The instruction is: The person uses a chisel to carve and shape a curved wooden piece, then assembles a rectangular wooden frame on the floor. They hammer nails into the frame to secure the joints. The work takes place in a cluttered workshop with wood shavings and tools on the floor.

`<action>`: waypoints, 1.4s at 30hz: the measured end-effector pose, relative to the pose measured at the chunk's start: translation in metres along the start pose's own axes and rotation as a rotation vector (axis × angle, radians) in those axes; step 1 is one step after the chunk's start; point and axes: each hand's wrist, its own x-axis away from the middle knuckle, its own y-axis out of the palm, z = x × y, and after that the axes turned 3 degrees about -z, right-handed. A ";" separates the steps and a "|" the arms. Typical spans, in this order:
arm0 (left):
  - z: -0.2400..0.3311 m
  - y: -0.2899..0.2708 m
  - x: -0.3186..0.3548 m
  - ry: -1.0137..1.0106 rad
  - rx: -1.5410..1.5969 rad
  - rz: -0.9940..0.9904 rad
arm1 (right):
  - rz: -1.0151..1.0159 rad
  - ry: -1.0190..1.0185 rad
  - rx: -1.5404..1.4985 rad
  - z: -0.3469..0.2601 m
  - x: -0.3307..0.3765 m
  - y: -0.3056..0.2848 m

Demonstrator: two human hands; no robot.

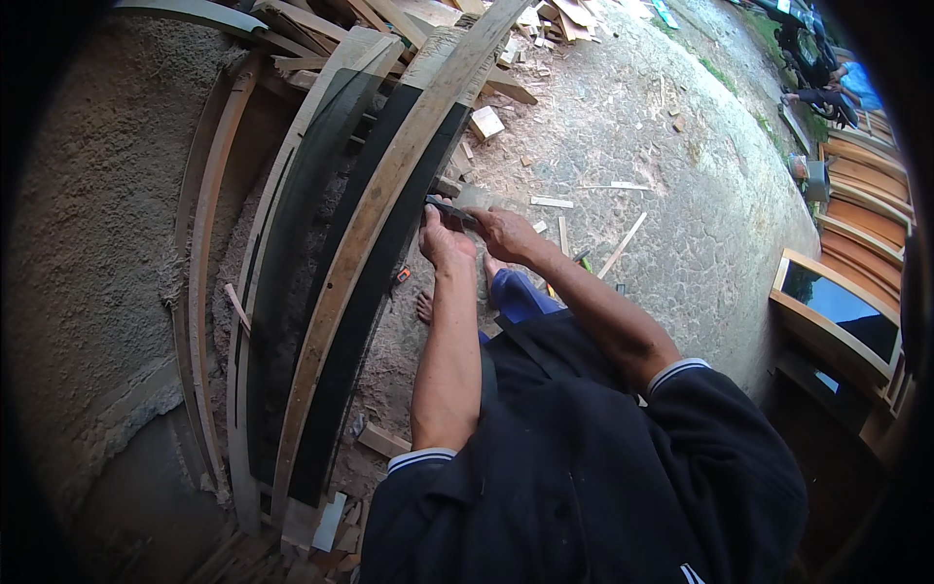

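My right hand is closed around the handle end of a dark, slim hand tool whose exact kind I cannot make out. The tool's far end reaches the edge of a long panel covered in dark sheet material. Just below that end, my left hand is turned partly palm up at the panel's edge, its fingers curled. What the left fingers grip is hidden. A long wooden plank runs down the panel's face, and bare wood shows at its upper end.
A second dark-covered frame and curved wooden strips lean toward the rough wall. Wood offcuts litter the ground. A tape measure lies near my foot. Wooden frames stand at right; a person is beyond.
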 end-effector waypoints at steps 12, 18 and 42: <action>-0.012 0.026 -0.012 -0.033 0.035 -0.024 | 0.011 -0.006 0.019 0.021 -0.019 -0.016; -0.017 0.031 -0.021 -0.036 0.042 -0.008 | 0.011 -0.004 0.025 0.024 -0.023 -0.028; -0.016 0.019 -0.026 0.020 0.065 -0.020 | -0.007 -0.086 0.012 0.041 -0.027 -0.029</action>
